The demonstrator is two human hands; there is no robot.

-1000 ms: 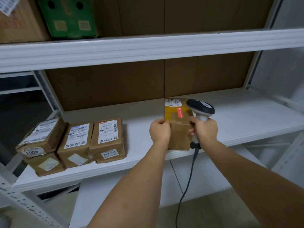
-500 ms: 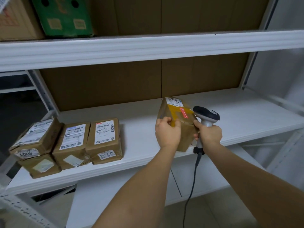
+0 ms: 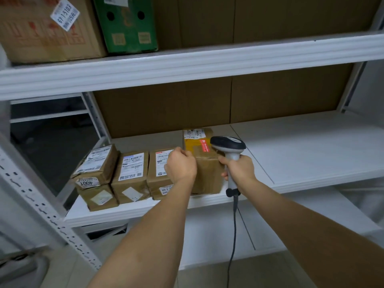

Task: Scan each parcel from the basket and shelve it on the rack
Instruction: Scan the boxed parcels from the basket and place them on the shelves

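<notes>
Two bare forearms reach from the near edge toward a white rack (image 3: 187, 65). The right hand (image 3: 239, 169) has its fingers wrapped round the grey handle of a barcode scanner (image 3: 228, 146), whose dark head sits just right of the parcel top; a cable (image 3: 233, 225) hangs from the handle's base down past the shelf front. The left hand (image 3: 180, 166) is curled at the near left upper edge of the parcel (image 3: 205, 169); whether the fingers pinch the carton or merely rest against it cannot be told. The parcel, a brown carton with yellow tape, a red sticker and a white label on top, stands on the middle shelf (image 3: 311, 154), touching the right side of a row of labelled parcels (image 3: 131, 175). At the left end of that row, one small box lies tilted on another. Behind the shelf runs a brown cardboard backing (image 3: 270, 98). On the far upper shelf stand a large brown carton (image 3: 41, 38) with a white tag and, just right of it, a green box (image 3: 126, 26).
</notes>
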